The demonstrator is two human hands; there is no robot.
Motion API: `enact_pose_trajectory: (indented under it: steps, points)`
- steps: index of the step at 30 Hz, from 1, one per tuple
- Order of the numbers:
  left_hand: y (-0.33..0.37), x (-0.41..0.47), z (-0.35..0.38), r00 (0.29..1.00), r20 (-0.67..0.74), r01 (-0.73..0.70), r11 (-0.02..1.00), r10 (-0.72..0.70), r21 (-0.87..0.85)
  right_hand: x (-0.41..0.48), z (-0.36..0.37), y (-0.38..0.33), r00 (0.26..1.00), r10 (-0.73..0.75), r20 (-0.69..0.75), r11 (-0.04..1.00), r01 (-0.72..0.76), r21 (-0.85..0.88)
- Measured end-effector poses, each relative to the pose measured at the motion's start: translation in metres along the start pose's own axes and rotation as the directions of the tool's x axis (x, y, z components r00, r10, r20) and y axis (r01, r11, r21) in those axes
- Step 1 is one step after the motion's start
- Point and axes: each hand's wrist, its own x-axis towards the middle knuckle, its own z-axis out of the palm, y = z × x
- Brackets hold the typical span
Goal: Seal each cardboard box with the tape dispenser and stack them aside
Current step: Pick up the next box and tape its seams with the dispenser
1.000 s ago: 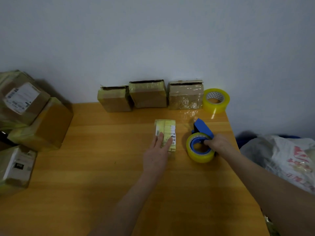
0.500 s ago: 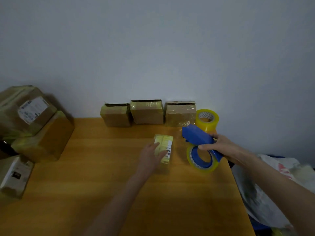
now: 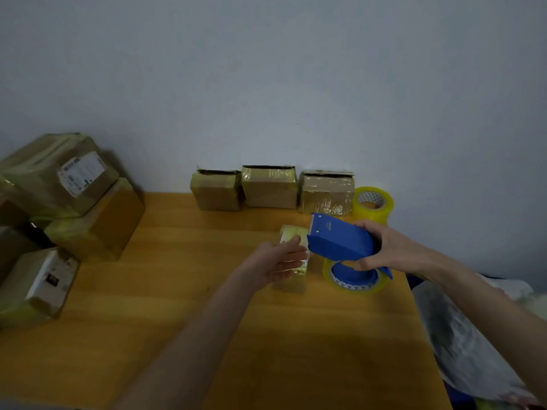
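A small box [image 3: 293,232] wrapped in yellowish tape with a white label lies on the wooden table [image 3: 183,306], right of centre. My left hand [image 3: 275,258] rests on its near half with fingers straight. My right hand [image 3: 381,247] grips the blue tape dispenser [image 3: 340,239], lifted and tilted, its front edge close to the box's right side. A yellow tape roll [image 3: 353,276] hangs on the dispenser below my hand. Three taped cardboard boxes [image 3: 269,189] stand in a row against the wall.
A spare yellow tape roll [image 3: 373,204] sits at the back right by the wall. Several larger taped parcels [image 3: 59,202] are piled at the left edge. A white plastic bag [image 3: 473,344] lies off the table's right edge.
My right hand has lifted the dispenser off the table and brought it left toward the small box. My left hand stays on the box. The camera view has tilted up.
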Motion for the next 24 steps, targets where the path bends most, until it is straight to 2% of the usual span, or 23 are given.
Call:
enact_pose_trajectory:
  steps: [4,9,14,19,24]
  points:
    - [-0.002,-0.004,-0.005,0.995,-0.091,-0.042,0.999,0.041,-0.01,0.002,0.008,0.002,1.0,-0.001,0.021,0.998,0.003,-0.062]
    - [-0.002,-0.005,-0.005,0.958,-0.235,-0.099,0.956,0.166,0.275,0.005,0.022,0.008,0.999,-0.02,0.028,0.965,0.027,-0.259]
    - [-0.006,-0.01,-0.023,0.951,-0.237,-0.099,0.92,0.2,0.379,0.003,0.03,0.015,0.999,-0.03,0.018,0.962,0.034,-0.272]
    - [-0.018,-0.016,-0.071,0.896,-0.399,-0.034,0.924,0.197,0.38,-0.015,0.016,0.04,1.0,0.031,0.001,0.949,-0.03,-0.313]
    - [-0.027,-0.006,-0.075,0.889,-0.4,-0.03,0.898,0.225,0.438,-0.019,0.015,0.059,0.996,0.082,-0.047,0.939,-0.093,-0.332]
